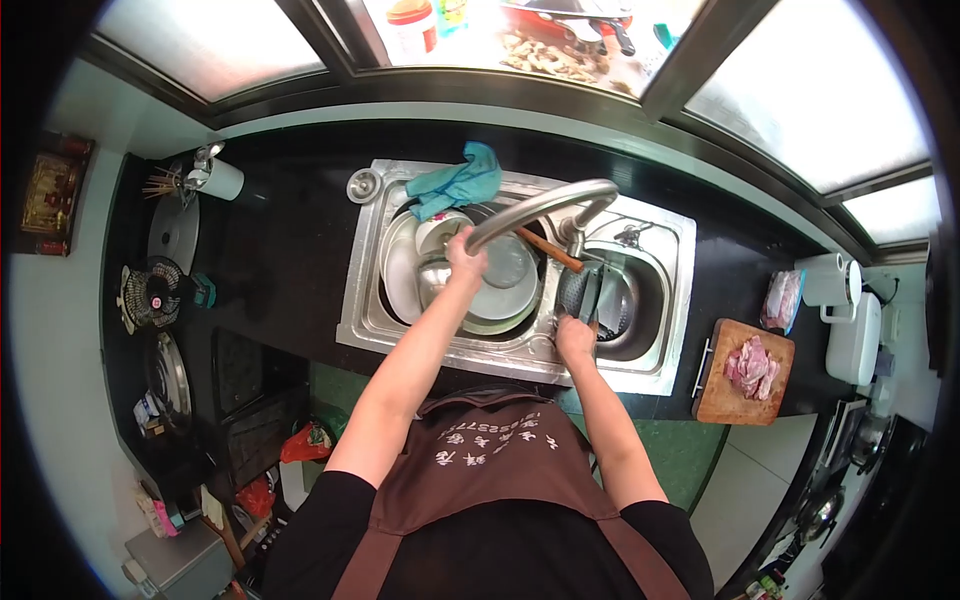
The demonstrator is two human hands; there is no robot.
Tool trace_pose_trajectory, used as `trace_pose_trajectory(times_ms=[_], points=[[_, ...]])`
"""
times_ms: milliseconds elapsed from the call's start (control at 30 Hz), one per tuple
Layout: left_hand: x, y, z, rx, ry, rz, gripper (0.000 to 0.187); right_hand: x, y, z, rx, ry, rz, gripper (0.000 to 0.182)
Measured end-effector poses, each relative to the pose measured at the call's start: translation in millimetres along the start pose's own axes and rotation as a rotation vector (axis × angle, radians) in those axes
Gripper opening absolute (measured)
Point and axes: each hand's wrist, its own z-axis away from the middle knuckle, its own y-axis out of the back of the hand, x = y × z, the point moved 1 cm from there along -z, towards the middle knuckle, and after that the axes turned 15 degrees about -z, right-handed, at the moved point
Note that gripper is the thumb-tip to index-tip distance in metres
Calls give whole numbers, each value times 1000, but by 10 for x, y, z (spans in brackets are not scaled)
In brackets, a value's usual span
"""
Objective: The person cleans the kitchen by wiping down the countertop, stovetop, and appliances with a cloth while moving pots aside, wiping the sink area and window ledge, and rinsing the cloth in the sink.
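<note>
My left hand [468, 258] is closed at the end of the arched metal faucet [545, 205], above the left sink basin. Below it, bowls, plates and a metal bowl [433, 280] are stacked in that basin. My right hand [575, 340] is closed on a dark, flat-bladed knife [592, 292], seen nearly edge-on and apparently a cleaver. The blade points away from me, by the divider between the basins. Near its tip ends a brown wooden handle [550, 248] that slants out of the left basin. A perforated metal strainer [573, 291] shows beside the blade.
A teal cloth [460, 182] drapes over the sink's back rim. On the right, raw meat [752, 368] sits on a wooden cutting board [720, 400], with a bagged package [783, 300] behind it. A utensil cup [220, 180] and a small fan [155, 300] stand left.
</note>
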Motion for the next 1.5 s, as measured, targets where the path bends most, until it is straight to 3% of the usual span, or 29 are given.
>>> trace_pose_trajectory(times_ms=[33,100,167,267,300,433,533,567,667,700,800,867,933,1000,1033,1133,1167,1267,1367,1433,1500], points=[[-47,-55,0,113,-260,-145,19,49,34,0,-18,5,-9,21],[-62,37,-1,44,-332,-316,20,-41,257,45,-77,-10,-19,19],[617,204,258,-329,42,-341,21,-267,637,229,-40,10,-39,20],[276,351,54,-376,-139,-658,27,-490,801,345,-70,124,-198,15],[-139,350,-75,-328,-138,-479,50,-630,775,327,-85,188,-279,14],[512,540,107,-333,151,-672,70,-1222,358,15,-158,246,-313,16],[544,599,160,-348,-85,-568,68,-1623,209,-204,-181,254,-240,17],[556,634,166,-340,-124,-588,58,-1704,206,-273,-187,309,-212,19],[675,809,206,-318,-233,-648,31,-1809,123,-541,58,551,-422,22],[583,879,170,-294,-339,-748,26,-1795,15,-731,-32,425,-771,22],[579,1062,119,-324,-380,-765,25,-1791,213,-1048,-186,413,-237,21],[757,1173,140,-343,-374,-804,22,-1849,427,-1150,-66,456,114,19],[908,1250,112,-351,-362,-854,21,-2032,715,-1352,16,535,-1,12],[966,1304,43,-356,-352,-919,20,-2239,929,-1506,76,829,-114,12],[950,1316,-26,-349,-355,-935,20,-2379,1007,-1556,-63,861,-68,20],[946,1319,-259,-330,-356,-964,20,-2530,887,-1767,119,1170,98,31],[954,1289,-334,-323,-352,-958,19,-2492,778,-1867,69,1136,152,39],[942,1136,-544,-299,-390,-954,19,-2435,698,-1967,104,1066,122,37],[977,872,-713,-293,-448,-939,20,-2339,638,-1973,44,798,-85,39],[1050,666,-812,-293,-593,-913,22,-2260,934,-1838,245,730,-188,42],[1162,462,-860,-339,-603,-872,22,-2168,1278,-1669,428,602,-212,42]])
